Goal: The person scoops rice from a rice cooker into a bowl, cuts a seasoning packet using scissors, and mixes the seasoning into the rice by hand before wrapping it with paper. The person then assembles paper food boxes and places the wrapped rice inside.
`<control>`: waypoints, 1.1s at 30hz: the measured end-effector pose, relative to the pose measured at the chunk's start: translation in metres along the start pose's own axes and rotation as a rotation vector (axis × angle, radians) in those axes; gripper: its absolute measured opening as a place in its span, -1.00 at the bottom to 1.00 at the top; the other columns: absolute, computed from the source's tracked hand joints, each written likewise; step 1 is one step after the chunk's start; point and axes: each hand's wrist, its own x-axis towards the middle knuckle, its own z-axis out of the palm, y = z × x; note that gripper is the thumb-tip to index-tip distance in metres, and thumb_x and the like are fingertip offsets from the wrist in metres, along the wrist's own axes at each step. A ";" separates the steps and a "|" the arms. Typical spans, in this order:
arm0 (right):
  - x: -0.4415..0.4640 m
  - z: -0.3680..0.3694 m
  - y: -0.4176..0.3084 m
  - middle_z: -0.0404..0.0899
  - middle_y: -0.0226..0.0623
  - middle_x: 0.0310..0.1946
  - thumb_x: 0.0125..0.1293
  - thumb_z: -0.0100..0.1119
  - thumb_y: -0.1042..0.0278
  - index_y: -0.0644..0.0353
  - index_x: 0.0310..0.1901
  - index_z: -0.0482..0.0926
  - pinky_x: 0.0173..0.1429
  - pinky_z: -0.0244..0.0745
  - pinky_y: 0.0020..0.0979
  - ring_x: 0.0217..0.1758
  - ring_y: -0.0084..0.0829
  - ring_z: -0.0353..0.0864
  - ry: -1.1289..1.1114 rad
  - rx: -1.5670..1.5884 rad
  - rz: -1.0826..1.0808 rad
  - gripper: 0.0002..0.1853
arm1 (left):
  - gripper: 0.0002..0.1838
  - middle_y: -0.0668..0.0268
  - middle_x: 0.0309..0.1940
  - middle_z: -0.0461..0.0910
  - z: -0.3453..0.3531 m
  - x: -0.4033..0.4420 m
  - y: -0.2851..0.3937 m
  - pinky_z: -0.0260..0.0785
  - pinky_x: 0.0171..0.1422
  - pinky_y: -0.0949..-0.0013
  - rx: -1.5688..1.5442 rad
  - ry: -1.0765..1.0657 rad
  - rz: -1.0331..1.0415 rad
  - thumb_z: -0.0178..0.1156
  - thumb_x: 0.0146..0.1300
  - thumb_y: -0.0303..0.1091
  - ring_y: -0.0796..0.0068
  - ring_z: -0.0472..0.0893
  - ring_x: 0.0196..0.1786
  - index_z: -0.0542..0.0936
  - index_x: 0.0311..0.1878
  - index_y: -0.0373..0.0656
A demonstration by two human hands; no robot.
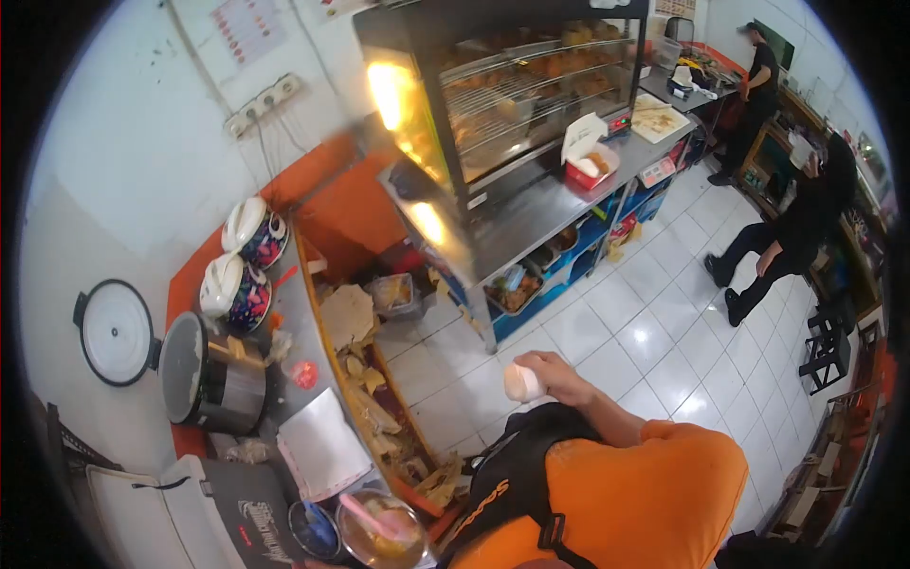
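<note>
My right hand (559, 377) is closed around a small rounded white item with a pale peach end (523, 381). I cannot make out exactly what it is; it may be wrapped or a small cup. The hand is above the tiled floor, in front of my black apron (493, 484) and below the heated display cabinet (531, 95). My left hand is not in view. To the lower left, nearest my body, stand a metal bowl (417, 550) with a pink-handled utensil (374, 514) in it and a blue bowl (313, 531).
White paper sheets (322, 446), a large rice cooker (223, 379) and patterned pots (237, 294) stand on the left counter. An open red-and-white box (592, 171) is on the cabinet's metal table. Two people in black (796, 228) are at the right, near a black stool (825, 353).
</note>
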 end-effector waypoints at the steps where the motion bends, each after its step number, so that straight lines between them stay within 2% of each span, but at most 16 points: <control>1: -0.003 -0.019 -0.002 0.65 -0.27 -0.18 0.48 0.19 0.06 0.29 0.07 0.61 -0.18 0.67 -0.30 -0.21 -0.39 0.70 0.017 -0.009 0.006 -0.59 | -0.68 -0.01 0.06 0.67 0.016 -0.022 0.031 0.51 0.27 0.17 -0.040 -0.198 -0.015 0.27 0.42 -0.36 0.11 0.65 0.13 0.61 0.14 -0.33; 4: -0.019 -0.072 -0.019 0.65 -0.32 -0.22 0.45 0.25 0.05 0.28 0.03 0.62 -0.12 0.61 -0.33 -0.21 -0.43 0.66 0.068 0.003 0.035 -0.59 | -0.54 0.08 0.29 0.56 0.072 -0.102 0.113 0.36 0.41 0.12 -0.155 -0.798 -0.064 0.21 0.38 -0.35 0.10 0.51 0.33 0.55 0.32 -0.23; 5: -0.024 -0.090 -0.024 0.66 -0.31 -0.22 0.44 0.27 0.06 0.28 0.02 0.63 -0.11 0.60 -0.35 -0.19 -0.45 0.66 0.071 -0.006 0.000 -0.60 | -0.52 0.18 0.28 0.55 0.103 -0.154 0.112 0.38 0.37 0.28 -0.481 -0.994 0.076 0.17 0.38 -0.51 0.29 0.52 0.30 0.50 0.37 -0.23; 6: -0.028 -0.104 -0.028 0.67 -0.30 -0.22 0.43 0.28 0.07 0.27 0.00 0.64 -0.10 0.59 -0.36 -0.18 -0.47 0.66 0.072 -0.011 -0.035 -0.61 | -0.44 0.21 0.34 0.50 0.113 -0.207 0.153 0.37 0.38 0.25 -0.923 -1.289 -0.152 0.24 0.35 -0.52 0.34 0.50 0.34 0.44 0.43 -0.23; 7: -0.030 -0.117 -0.032 0.67 -0.29 -0.21 0.43 0.29 0.07 0.27 0.00 0.65 -0.10 0.59 -0.37 -0.17 -0.48 0.66 0.100 -0.083 -0.087 -0.62 | -0.33 0.18 0.43 0.41 0.101 -0.232 0.209 0.41 0.38 0.22 -0.785 -1.599 -0.165 0.27 0.33 -0.56 0.30 0.48 0.38 0.33 0.50 -0.24; 8: -0.032 -0.129 -0.036 0.68 -0.27 -0.21 0.43 0.29 0.07 0.27 -0.01 0.65 -0.09 0.59 -0.38 -0.15 -0.49 0.66 0.128 -0.156 -0.137 -0.62 | -0.24 0.17 0.48 0.33 0.108 -0.271 0.227 0.46 0.35 0.21 -0.989 -1.890 -0.133 0.31 0.32 -0.58 0.28 0.45 0.41 0.24 0.55 -0.24; 10: -0.034 -0.149 -0.042 0.69 -0.26 -0.21 0.42 0.30 0.06 0.27 -0.02 0.65 -0.07 0.58 -0.39 -0.14 -0.50 0.66 0.194 -0.264 -0.231 -0.62 | -0.13 0.15 0.48 0.30 0.096 -0.338 0.279 0.49 0.34 0.26 -1.003 -2.108 -0.179 0.39 0.26 -0.60 0.28 0.43 0.41 0.17 0.58 -0.25; 13: -0.034 -0.166 -0.045 0.71 -0.22 -0.25 0.42 0.29 0.03 0.28 -0.01 0.63 -0.05 0.60 -0.32 -0.19 -0.42 0.70 0.337 -0.392 -0.372 -0.58 | -0.09 0.09 0.43 0.34 0.086 -0.380 0.329 0.44 0.42 0.17 -1.131 -2.167 -0.599 0.48 0.17 -0.59 0.26 0.43 0.43 0.20 0.55 -0.27; 16: -0.040 -0.175 -0.064 0.73 0.05 -0.30 0.41 0.24 -0.04 0.31 -0.02 0.64 -0.04 0.61 -0.15 -0.23 -0.02 0.76 0.423 -0.406 -0.516 -0.53 | -0.13 0.14 0.36 0.41 0.119 -0.392 0.344 0.52 0.37 0.20 -0.955 -2.211 -0.264 0.50 0.13 -0.62 0.28 0.49 0.36 0.28 0.49 -0.29; 17: -0.043 -0.182 -0.076 0.73 0.06 -0.17 0.43 0.23 -0.05 0.30 0.10 0.58 -0.03 0.60 -0.14 -0.11 -0.01 0.74 0.376 -0.520 -0.407 -0.49 | -0.19 0.17 0.29 0.48 0.132 -0.397 0.347 0.59 0.34 0.14 -0.930 -2.222 -0.163 0.49 0.13 -0.64 0.26 0.55 0.30 0.35 0.45 -0.23; 20: -0.030 -0.197 -0.083 0.68 0.10 -0.01 0.43 0.23 -0.08 0.27 0.23 0.52 0.02 0.59 -0.14 0.05 -0.02 0.67 0.301 -0.545 -0.417 -0.42 | -0.25 0.19 0.27 0.50 0.166 -0.405 0.361 0.52 0.34 0.30 -0.908 -2.347 -0.524 0.50 0.14 -0.59 0.32 0.55 0.29 0.42 0.40 -0.22; 21: -0.021 -0.203 -0.086 0.69 0.00 -0.08 0.47 0.23 -0.01 0.28 0.29 0.47 0.08 0.59 -0.25 -0.03 -0.18 0.70 0.294 -0.557 -0.571 -0.43 | -0.27 0.19 0.26 0.51 0.182 -0.411 0.364 0.58 0.31 0.22 -0.918 -2.370 -0.456 0.46 0.15 -0.62 0.27 0.59 0.24 0.41 0.40 -0.17; 24: -0.006 -0.224 -0.118 0.69 -0.04 -0.04 0.49 0.22 0.01 0.24 0.33 0.47 0.13 0.58 -0.27 0.05 -0.23 0.69 0.416 -0.582 -0.590 -0.44 | -0.27 0.18 0.24 0.52 0.221 -0.413 0.391 0.67 0.22 0.09 -0.847 -2.273 -0.784 0.43 0.16 -0.64 0.19 0.63 0.21 0.40 0.41 -0.15; 27: 0.019 -0.272 -0.149 0.70 -0.11 0.01 0.52 0.21 0.03 0.20 0.35 0.48 0.18 0.56 -0.29 0.08 -0.29 0.68 0.156 -0.504 -0.320 -0.46 | -0.28 0.09 0.23 0.51 0.301 -0.418 0.400 0.76 0.03 0.05 -0.817 -2.000 -0.655 0.41 0.19 -0.64 0.09 0.66 0.15 0.38 0.41 -0.15; 30: 0.043 -0.311 -0.172 0.70 -0.08 0.05 0.50 0.22 0.01 0.18 0.31 0.52 0.20 0.57 -0.29 0.08 -0.26 0.72 0.073 -0.562 -0.307 -0.48 | -0.29 0.05 0.22 0.51 0.395 -0.433 0.398 0.78 -0.09 0.09 -0.700 -1.730 -0.517 0.44 0.18 -0.58 0.09 0.69 0.09 0.37 0.40 -0.20; 33: 0.054 -0.343 -0.200 0.71 -0.10 0.06 0.50 0.22 0.02 0.18 0.31 0.53 0.17 0.58 -0.30 0.08 -0.29 0.72 0.074 -0.507 -0.268 -0.49 | -0.27 0.08 0.17 0.55 0.471 -0.440 0.402 0.77 -0.15 0.11 -0.531 -1.720 -0.472 0.49 0.15 -0.51 0.12 0.71 0.04 0.38 0.37 -0.20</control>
